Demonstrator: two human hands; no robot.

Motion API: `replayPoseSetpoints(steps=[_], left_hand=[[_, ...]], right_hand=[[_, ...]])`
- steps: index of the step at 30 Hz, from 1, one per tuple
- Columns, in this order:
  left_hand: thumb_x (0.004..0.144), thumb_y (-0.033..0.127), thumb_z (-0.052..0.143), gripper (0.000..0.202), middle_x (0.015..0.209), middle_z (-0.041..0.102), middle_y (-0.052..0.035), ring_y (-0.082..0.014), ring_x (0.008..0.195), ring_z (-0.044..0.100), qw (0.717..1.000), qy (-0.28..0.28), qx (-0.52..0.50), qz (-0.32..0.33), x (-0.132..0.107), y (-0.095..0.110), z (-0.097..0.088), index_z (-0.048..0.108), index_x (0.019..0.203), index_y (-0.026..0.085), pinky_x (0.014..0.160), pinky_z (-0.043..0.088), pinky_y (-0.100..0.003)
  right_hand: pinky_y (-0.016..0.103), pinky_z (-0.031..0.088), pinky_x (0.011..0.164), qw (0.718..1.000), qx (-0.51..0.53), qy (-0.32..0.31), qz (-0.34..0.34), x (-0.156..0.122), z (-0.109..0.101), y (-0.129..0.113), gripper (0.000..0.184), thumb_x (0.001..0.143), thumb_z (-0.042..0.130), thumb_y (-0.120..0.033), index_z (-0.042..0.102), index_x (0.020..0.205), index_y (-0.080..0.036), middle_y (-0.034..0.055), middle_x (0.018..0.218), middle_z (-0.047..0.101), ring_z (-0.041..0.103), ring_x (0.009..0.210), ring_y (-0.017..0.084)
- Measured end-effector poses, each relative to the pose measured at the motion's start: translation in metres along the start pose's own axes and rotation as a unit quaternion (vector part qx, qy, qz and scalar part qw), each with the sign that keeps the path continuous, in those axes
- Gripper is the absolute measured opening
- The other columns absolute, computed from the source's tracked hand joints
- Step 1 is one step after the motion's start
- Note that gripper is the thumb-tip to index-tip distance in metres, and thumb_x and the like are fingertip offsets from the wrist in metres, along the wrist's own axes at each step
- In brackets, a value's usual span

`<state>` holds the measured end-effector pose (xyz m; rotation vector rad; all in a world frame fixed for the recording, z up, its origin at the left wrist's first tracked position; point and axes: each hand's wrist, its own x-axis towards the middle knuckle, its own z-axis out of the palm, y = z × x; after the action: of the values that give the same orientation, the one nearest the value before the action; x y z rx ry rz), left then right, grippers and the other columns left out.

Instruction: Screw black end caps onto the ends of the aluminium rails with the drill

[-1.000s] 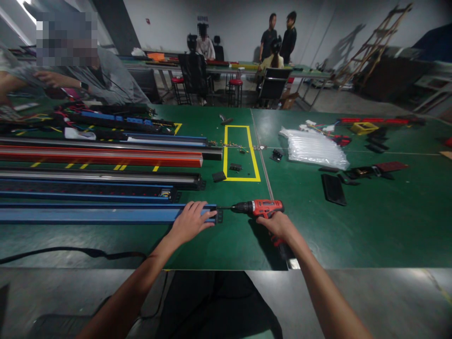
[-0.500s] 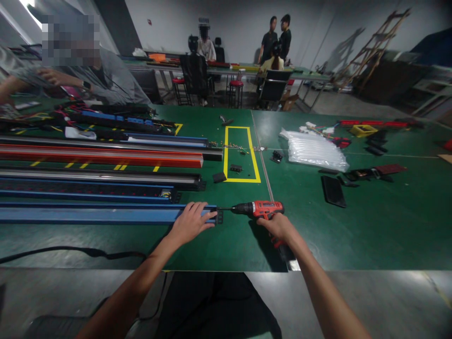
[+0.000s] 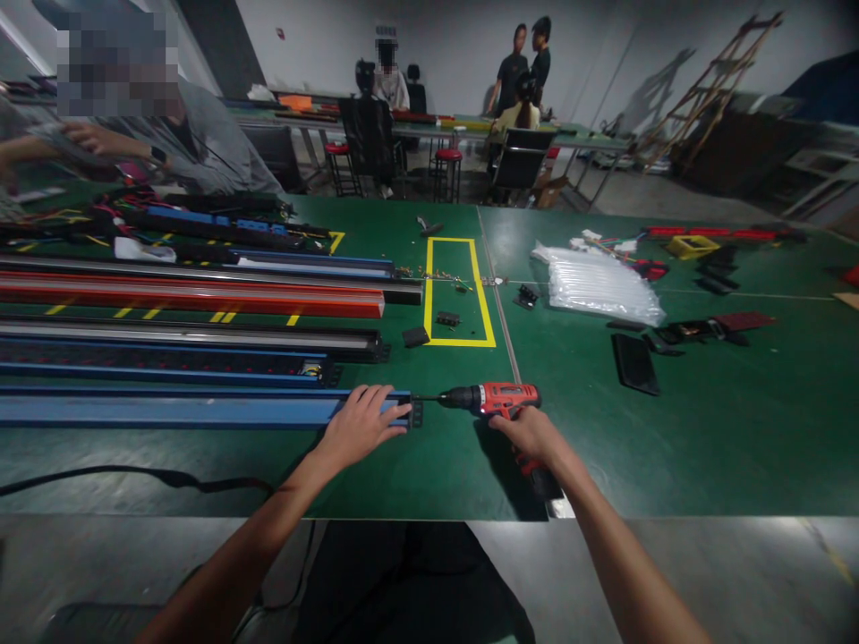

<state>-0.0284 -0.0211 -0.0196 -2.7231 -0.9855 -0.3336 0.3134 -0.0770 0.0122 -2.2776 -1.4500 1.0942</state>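
Note:
My left hand [image 3: 361, 423] lies over the right end of a long blue rail [image 3: 167, 409] on the green table [image 3: 704, 420], fingers bent down on it and pressing it. My right hand [image 3: 530, 431] is wrapped round the grip of a red and black cordless drill [image 3: 493, 399]. The drill lies level, its bit pointing left at the black end cap of the blue rail, just right of my left fingertips.
Several more long rails, blue, black and red [image 3: 194, 300], lie side by side behind the blue one. A yellow taped rectangle [image 3: 457, 291] holds small black parts. A pack of clear tubes [image 3: 597, 284] and black pieces lie to the right. A person [image 3: 167, 134] works at the far left; others are at a far table.

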Motion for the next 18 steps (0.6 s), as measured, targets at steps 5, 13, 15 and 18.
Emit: replayPoseSetpoints(steps=[5,13,15,18], left_hand=[[0.095,0.051,0.058,0.040,0.128,0.061,-0.0151,-0.0305,0.116,0.057,1.000,-0.013,0.012,-0.001,0.0006,0.0003,-0.0007,0.065,0.128,0.030,0.098,0.044,-0.047],[0.094,0.052,0.058,0.040,0.128,0.061,-0.0144,-0.0296,0.115,0.057,1.000,-0.014,0.013,-0.001,0.0012,-0.0004,-0.0008,0.065,0.127,0.030,0.098,0.043,-0.046],[0.094,0.052,0.058,0.040,0.127,0.061,-0.0149,-0.0298,0.115,0.057,1.000,-0.011,0.010,0.000,0.0014,-0.0007,-0.0008,0.065,0.127,0.029,0.098,0.043,-0.046],[0.094,0.052,0.058,0.040,0.127,0.061,-0.0148,-0.0296,0.115,0.057,1.000,-0.009,0.002,-0.001,0.0013,-0.0011,-0.0003,0.065,0.126,0.029,0.098,0.044,-0.046]], right_hand=[[0.025,0.041,0.051,1.000,-0.008,-0.001,-0.001,0.0001,0.0005,-0.0005,0.028,0.081,0.062,-0.044,0.065,0.071,-0.017,0.0049,0.063,0.066,0.061,0.055,0.017],[0.024,0.040,0.051,1.000,-0.002,0.008,-0.012,-0.0001,0.0022,0.0011,0.027,0.081,0.063,-0.043,0.064,0.072,-0.017,0.0047,0.064,0.066,0.060,0.055,0.016],[0.024,0.039,0.051,1.000,0.000,0.009,-0.015,-0.0005,0.0015,0.0004,0.026,0.081,0.063,-0.042,0.064,0.072,-0.017,0.0047,0.063,0.066,0.060,0.055,0.016],[0.024,0.039,0.051,1.000,-0.001,0.008,-0.017,-0.0007,0.0010,-0.0002,0.027,0.081,0.064,-0.041,0.064,0.070,-0.017,0.0050,0.063,0.067,0.060,0.055,0.017]])
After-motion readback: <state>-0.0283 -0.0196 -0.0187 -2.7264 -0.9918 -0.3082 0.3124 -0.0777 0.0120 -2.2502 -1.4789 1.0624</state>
